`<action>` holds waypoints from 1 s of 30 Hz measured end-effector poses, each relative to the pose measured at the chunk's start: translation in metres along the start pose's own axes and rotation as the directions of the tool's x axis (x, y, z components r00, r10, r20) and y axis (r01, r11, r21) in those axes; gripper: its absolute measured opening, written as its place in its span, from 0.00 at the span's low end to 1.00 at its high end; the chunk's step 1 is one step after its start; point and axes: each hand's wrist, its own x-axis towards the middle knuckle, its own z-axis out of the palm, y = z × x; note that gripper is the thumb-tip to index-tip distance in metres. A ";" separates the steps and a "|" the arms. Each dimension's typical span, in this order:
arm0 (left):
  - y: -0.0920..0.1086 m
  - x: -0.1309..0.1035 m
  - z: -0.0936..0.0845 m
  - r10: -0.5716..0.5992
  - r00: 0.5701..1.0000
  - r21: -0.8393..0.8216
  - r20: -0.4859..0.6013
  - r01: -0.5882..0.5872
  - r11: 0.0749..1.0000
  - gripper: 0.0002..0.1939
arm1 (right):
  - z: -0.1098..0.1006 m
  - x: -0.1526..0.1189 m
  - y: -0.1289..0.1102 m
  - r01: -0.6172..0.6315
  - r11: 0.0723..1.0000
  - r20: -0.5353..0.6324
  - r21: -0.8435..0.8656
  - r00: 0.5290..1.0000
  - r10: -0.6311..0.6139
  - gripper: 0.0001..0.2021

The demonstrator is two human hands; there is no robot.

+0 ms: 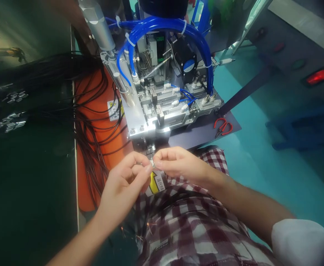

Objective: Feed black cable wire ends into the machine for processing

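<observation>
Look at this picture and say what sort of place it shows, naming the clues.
Probably a factory assembly station. A small metal machine with blue air hoses stands on the bench, bundles of black cables lie beside it, and the left hand and right hand pinch a tiny metal part before it.

White sleeve (303,240), checked red-wht trousers (195,225)

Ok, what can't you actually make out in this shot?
Head view only:
- Small metal piece pinched between left hand and right hand: too small, mostly covered by fingertips.
- Yellow arrow label: partly behind the left fingers.
- Black cables at left: dark, blurred.
- Red light: out of focus.
</observation>
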 end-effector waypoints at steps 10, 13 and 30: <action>0.007 -0.007 0.001 0.021 0.998 -0.054 -0.054 -0.024 0.998 0.10 | -0.015 0.009 -0.011 -0.142 0.989 0.253 0.026 0.959 0.131 0.13; 0.011 -0.012 0.006 0.034 0.990 -0.078 -0.134 -0.044 0.996 0.09 | -0.015 0.008 -0.005 -0.228 0.964 0.343 0.135 0.924 0.170 0.11; 0.003 0.002 -0.006 -0.029 0.999 0.010 0.036 0.029 1.000 0.13 | -0.014 0.008 -0.019 0.178 0.948 0.166 -0.265 0.976 -0.137 0.04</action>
